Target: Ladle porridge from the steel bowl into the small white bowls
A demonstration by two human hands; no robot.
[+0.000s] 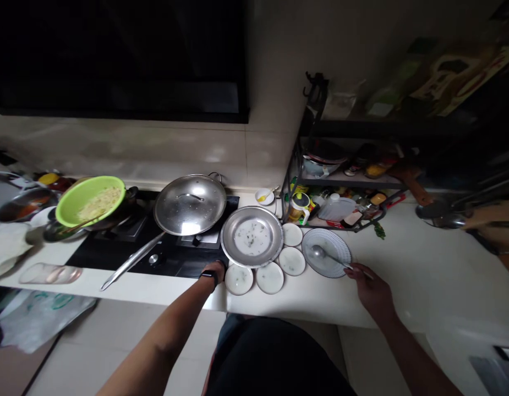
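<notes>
My right fingers [355,269] are pinched together on the handle of a slim steel spoon [330,257], whose long axis runs forward-left into a round blue-striped ceramic plate [335,243]; my left hand [214,273], farther off, has its fingers out of clear view.

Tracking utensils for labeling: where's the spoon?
Head view, right of centre: the metal spoon rests on the striped plate, its handle in the right hand, beside a small white dish.

one head-worn view; it faces forward and down, close above the left hand [213,272] and right hand [373,291]
</notes>
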